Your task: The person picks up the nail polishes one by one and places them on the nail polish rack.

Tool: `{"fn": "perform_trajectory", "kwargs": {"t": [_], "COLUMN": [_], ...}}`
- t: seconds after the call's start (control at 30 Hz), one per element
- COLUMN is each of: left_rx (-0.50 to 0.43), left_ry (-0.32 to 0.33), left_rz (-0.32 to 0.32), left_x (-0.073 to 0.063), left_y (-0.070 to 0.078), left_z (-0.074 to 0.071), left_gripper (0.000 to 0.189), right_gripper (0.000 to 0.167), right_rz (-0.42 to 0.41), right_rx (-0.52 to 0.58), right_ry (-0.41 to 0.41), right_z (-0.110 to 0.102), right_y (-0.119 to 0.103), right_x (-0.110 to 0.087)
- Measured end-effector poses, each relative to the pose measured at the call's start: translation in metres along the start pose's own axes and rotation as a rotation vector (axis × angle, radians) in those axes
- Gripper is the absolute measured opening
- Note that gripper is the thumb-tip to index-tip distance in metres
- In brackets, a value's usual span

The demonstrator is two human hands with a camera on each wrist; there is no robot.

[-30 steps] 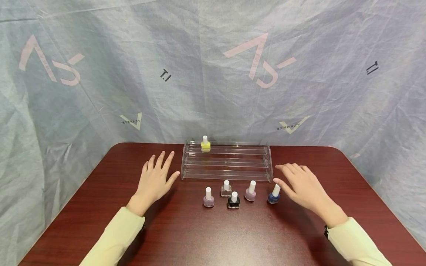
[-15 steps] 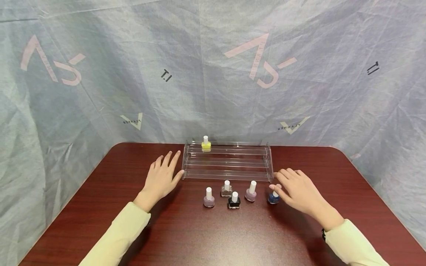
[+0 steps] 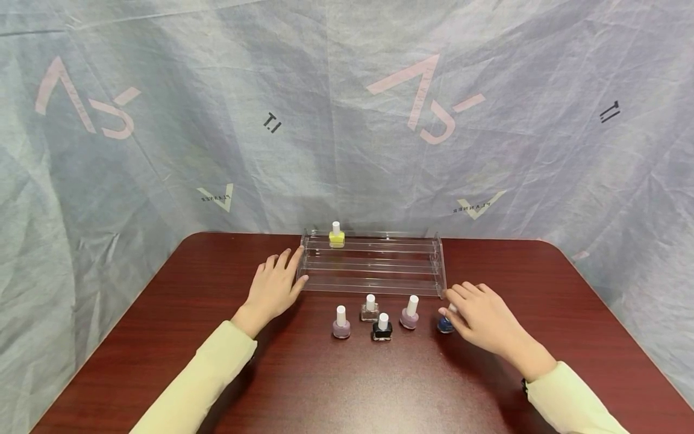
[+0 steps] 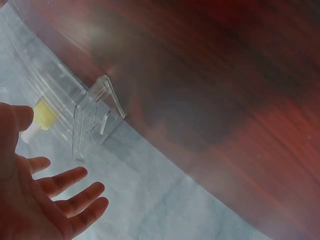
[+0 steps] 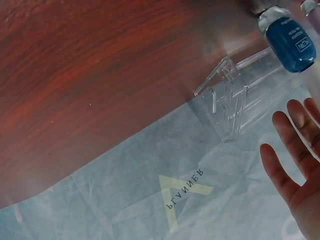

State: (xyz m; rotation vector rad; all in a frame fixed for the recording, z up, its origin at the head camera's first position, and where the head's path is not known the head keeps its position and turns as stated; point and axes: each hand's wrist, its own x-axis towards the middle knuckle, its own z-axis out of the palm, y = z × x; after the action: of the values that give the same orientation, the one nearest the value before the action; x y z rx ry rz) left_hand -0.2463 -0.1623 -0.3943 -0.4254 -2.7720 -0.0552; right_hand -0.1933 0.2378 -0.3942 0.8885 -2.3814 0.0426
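Note:
A clear acrylic tiered rack (image 3: pixel 374 281) stands at the back of the table, with a yellow nail polish bottle (image 3: pixel 337 239) on its top tier. At the rack's left end is my left hand (image 3: pixel 271 290), fingers spread and holding nothing, fingertips right at its side panel. My right hand (image 3: pixel 484 319) hovers over the blue nail polish bottle (image 3: pixel 446 326), thumb and fingertips around its white cap. That bottle still stands on the table; the hand partly hides its cap. In the right wrist view the visible fingers are extended beside the blue bottle (image 5: pixel 291 44).
Left of the blue bottle stand two mauve polish bottles, one at the left (image 3: pixel 341 329) and one nearer (image 3: pixel 409 318), plus a clear-brownish bottle (image 3: pixel 370 312) and a black one (image 3: pixel 382 331). A grey printed cloth (image 3: pixel 325 120) hangs behind the table (image 3: pixel 336 392).
My left hand has moved right, up to the rack's left end. The right hand has shifted left and closer to me, over the blue bottle's cap. The bottles stay where they were.

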Motion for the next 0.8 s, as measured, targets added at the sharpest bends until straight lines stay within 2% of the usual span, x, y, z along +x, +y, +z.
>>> {"fn": "perform_trajectory", "kwargs": {"t": [0.1,0.33,0.8], "left_rx": [0.001,0.019,0.006], "left_ry": [-0.008,-0.026,-0.005], "left_rz": [0.002,0.006,0.005], "left_x": [0.002,0.005,0.013], "left_y": [0.002,0.002,0.002], "left_z": [0.002,0.009,0.017], "left_gripper": [0.060,0.057,0.051], "right_gripper": [0.022,0.015,0.010], "right_rz": [-0.017,-0.044,-0.061], "right_rx": [0.004,0.007,0.008], "right_ry": [0.023,0.017,0.018], "right_z": [0.001,0.003,0.006], "right_y": [-0.001,-0.001,0.000], "right_x": [-0.001,-0.003,-0.006]}}
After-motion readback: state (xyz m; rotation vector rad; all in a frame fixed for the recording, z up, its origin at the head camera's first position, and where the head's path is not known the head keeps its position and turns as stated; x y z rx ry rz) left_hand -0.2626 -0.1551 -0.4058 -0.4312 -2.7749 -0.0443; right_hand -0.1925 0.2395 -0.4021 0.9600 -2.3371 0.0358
